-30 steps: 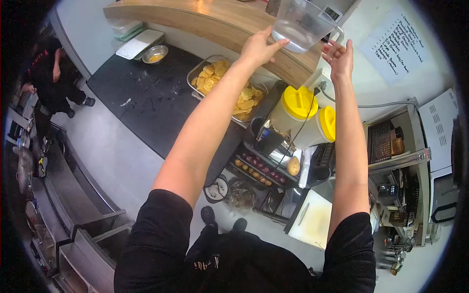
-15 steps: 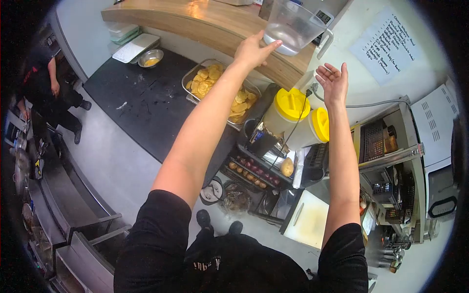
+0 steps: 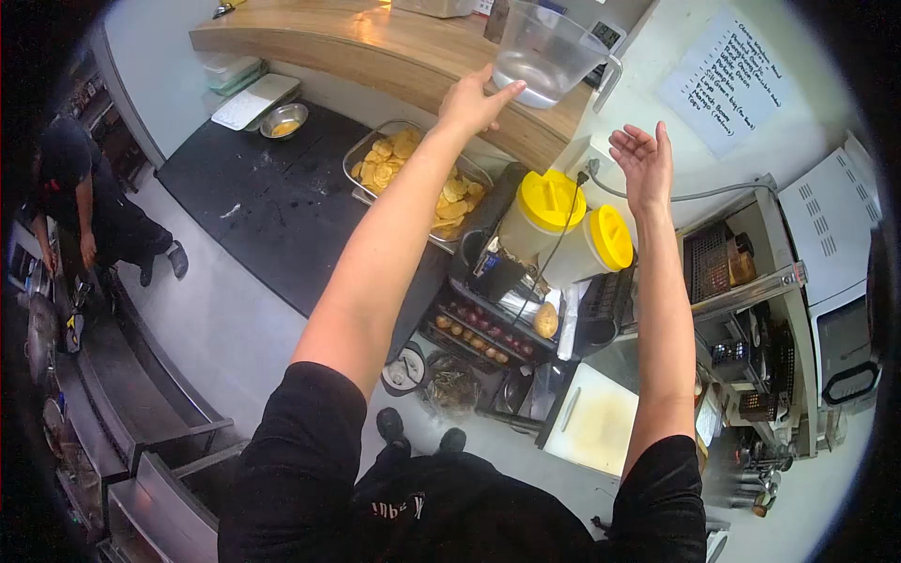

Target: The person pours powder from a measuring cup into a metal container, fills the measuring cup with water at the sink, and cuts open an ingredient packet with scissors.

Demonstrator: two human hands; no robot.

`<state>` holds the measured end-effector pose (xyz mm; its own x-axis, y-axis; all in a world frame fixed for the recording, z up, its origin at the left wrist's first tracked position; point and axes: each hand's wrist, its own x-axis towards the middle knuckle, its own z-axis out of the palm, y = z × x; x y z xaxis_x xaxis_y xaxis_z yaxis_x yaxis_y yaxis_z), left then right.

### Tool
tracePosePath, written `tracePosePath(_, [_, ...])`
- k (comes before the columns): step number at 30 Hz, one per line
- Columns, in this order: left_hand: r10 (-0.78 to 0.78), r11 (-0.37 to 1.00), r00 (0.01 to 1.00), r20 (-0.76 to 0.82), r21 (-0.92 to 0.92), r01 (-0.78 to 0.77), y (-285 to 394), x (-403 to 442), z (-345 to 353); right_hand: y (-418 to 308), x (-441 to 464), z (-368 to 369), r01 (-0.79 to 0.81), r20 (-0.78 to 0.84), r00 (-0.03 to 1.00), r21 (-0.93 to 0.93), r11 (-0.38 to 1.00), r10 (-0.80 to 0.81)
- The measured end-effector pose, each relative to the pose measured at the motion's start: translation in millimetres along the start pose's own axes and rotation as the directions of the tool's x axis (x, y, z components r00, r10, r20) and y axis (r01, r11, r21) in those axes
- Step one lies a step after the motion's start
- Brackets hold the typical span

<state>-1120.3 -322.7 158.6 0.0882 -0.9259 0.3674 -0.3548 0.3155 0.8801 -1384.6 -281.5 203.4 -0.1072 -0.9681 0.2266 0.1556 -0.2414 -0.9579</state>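
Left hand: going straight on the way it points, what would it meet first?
Likely the clear jug; the left hand appears close by its side, though depth leaves contact unclear.

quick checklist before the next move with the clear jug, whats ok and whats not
1. Left hand at the jug: ok, it is at the side of the clear jug, thumb and fingers spread.
2. Left hand gripping the jug firmly: not ok, it is not wrapped around it.
3. Right hand on the handle: not ok, it is open and apart from it.
4. Jug's base fully on the wooden ledge: cannot tell from this angle.
5. Yellow lids on the tubs: ok, both on.
6. Yellow slices covered in case of a spill: not ok, uncovered.
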Motion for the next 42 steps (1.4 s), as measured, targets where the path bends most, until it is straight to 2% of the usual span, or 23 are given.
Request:
tracePosePath(2, [-0.024,0.999,0.999,0.043,-0.035,0.025,7.1,-4.8,-5.3,-4.7,9.7,6.3,0.042,0.018,0.999,-0.016,0.999,-0.041])
tracePosePath(5, [-0.050,0.999,0.999,0.017,0.004,0.050,0.1,0.8,-1.4,-13.3,30.6,21.8,0.090,0.006,0.996,-0.065,0.994,-0.090])
tracePosePath(7, [-0.051,0.999,0.998,0.025,0.011,0.051,-0.8,0.7,-2.6,-19.5,45.7,32.2,0.062,-0.041,0.997,-0.119,0.991,-0.068])
tracePosePath(9, [-0.053,0.998,0.998,0.030,0.017,0.052,0.0,-0.4,-4.8,-22.2,59.8,39.8,0.111,-0.091,0.986,-0.235,0.966,-0.136])
tracePosePath(11, [0.001,0.999,1.000,0.014,0.034,-0.001,0.8,-2.0,-6.6,-26.2,68.2,49.8,0.107,-0.113,0.984,-0.260,0.960,-0.140])
tracePosePath(14, [-0.039,0.998,0.996,0.077,0.046,0.036,5.1,-3.5,-12.7,-27.4,75.2,60.6,0.108,-0.141,0.979,-0.242,0.964,-0.145])
tracePosePath(16, [-0.025,0.999,0.999,0.048,0.035,0.024,4.9,-7.2,-12.6,-26.6,77.9,65.3,0.047,-0.113,0.991,-0.152,0.987,-0.064])
tracePosePath(18, [-0.009,1.000,1.000,0.020,0.023,0.009,4.7,-6.5,-10.9,-24.3,79.2,67.3,0.049,-0.087,0.994,-0.164,0.985,-0.064])
tracePosePath(20, [0.009,0.996,1.000,-0.020,0.086,-0.007,2.8,-5.6,-8.8,-20.8,80.2,67.5,0.048,-0.063,0.996,-0.173,0.984,-0.060])
tracePosePath(23, [-0.041,0.994,0.999,0.020,0.101,0.039,5.5,-6.6,-11.8,-15.3,86.8,66.5,0.020,-0.077,0.997,-0.080,0.997,-0.026])
tracePosePath(25, [-0.046,0.992,0.999,0.014,0.116,0.044,6.6,-6.7,-12.8,-10.9,91.9,69.6,0.021,-0.027,0.999,-0.004,1.000,-0.021])
tracePosePath(27, [-0.051,0.990,0.999,0.012,0.130,0.049,4.1,-5.4,-11.0,-9.5,93.8,70.8,0.033,-0.043,0.998,-0.026,0.999,-0.034])
tracePosePath(29, [0.052,0.990,0.996,-0.069,0.138,-0.042,0.0,-4.1,-7.7,-10.5,90.2,73.4,0.043,-0.064,0.997,-0.050,0.998,-0.046])
tracePosePath(30, [0.053,0.989,0.996,-0.067,0.139,-0.044,-1.8,-2.7,-6.6,-11.2,88.6,74.8,0.022,-0.063,0.998,0.002,1.000,-0.022])
tracePosePath(33, [-0.022,0.999,1.000,0.004,0.030,0.022,-0.8,-9.5,-9.9,-15.4,76.9,80.5,-0.009,-0.041,0.999,0.088,0.996,0.012])
tracePosePath(34, [0.050,0.998,0.999,-0.016,-0.047,-0.050,-7.7,-11.1,-7.9,-16.9,71.4,83.5,-0.014,-0.018,1.000,0.127,0.992,0.017])
tracePosePath(35, [0.125,0.984,0.991,-0.046,-0.118,-0.130,-13.0,-11.5,-7.9,-18.3,66.7,86.3,-0.013,-0.006,1.000,0.130,0.991,0.013])
tracePosePath(36, [0.131,0.984,0.989,-0.062,-0.110,-0.137,-17.9,-14.2,-8.1,-20.0,60.7,89.2,-0.003,-0.043,0.999,0.140,0.990,0.009])
tracePosePath(37, [0.155,0.973,0.978,-0.143,-0.151,-0.176,-24.0,-23.5,-7.5,-20.1,53.2,90.7,0.003,-0.079,0.997,0.152,0.988,0.009])
tracePosePath(39, [0.146,0.960,0.956,-0.254,-0.197,-0.199,-32.4,-52.3,-13.6,-20.2,38.9,89.5,-0.001,-0.014,1.000,0.185,0.983,0.004])
tracePosePath(41, [-0.011,0.951,0.975,-0.220,-0.305,-0.058,-26.9,-105.4,-30.3,-18.9,19.8,91.4,0.024,0.025,0.999,0.164,0.986,-0.028])
tracePosePath(42, [-0.131,0.917,0.981,-0.143,-0.393,0.066,-17.8,-136.6,-39.4,-19.3,4.5,97.0,0.015,0.046,0.999,0.181,0.983,-0.023])
